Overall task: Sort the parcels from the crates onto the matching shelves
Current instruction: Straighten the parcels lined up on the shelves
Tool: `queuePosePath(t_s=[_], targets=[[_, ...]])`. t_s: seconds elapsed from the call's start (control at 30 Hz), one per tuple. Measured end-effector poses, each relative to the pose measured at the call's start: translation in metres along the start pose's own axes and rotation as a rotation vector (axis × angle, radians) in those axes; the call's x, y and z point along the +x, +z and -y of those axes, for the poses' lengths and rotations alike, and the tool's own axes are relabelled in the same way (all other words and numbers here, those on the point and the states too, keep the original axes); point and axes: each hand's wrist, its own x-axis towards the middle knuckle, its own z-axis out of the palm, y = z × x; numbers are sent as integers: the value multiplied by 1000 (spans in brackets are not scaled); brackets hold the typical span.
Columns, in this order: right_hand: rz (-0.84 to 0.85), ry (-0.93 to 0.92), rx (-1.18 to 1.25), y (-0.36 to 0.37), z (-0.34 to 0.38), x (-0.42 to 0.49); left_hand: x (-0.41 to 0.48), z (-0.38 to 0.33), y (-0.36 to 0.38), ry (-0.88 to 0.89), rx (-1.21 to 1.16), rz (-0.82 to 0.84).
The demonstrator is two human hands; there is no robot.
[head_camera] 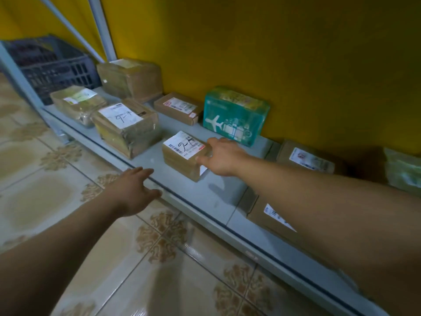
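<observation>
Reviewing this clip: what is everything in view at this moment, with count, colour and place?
shelf: one, grey, low along the wall
small box: one, brown with a white label, mid-shelf
other boxes: six, brown, four to the left on the shelf, two to the right
teal parcel: one, teal, against the wall behind the small box
green bag: one, green, far right
crate: one, dark blue, far left
wall: one, yellow, behind the shelf
floor: one, beige patterned tiles, in front
left hand: one, fingers spread, at the shelf's front edge
right hand: one, grips the small box's right end
</observation>
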Motion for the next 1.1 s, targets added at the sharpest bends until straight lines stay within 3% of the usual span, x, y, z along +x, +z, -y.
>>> queuePosePath(t_s=[0.17, 0.3, 0.53, 0.8, 0.97, 1.1], targets=[[-83, -59, -22, 26, 5, 46, 45, 2, -4, 25, 75, -99], [-134, -136, -79, 34, 12, 71, 76, 6, -11, 34, 171, -86], [-25, -49, -124, 33, 31, 108, 124, 16, -37, 155, 179, -165], [73, 2, -64, 43, 30, 100, 199, 58, -70, 117, 142, -166], [102, 19, -143, 41, 28, 84, 237, 71, -85, 175, 270, -77], [112, 65, -158, 38, 32, 85, 247, 70, -79, 152, 220, 10]])
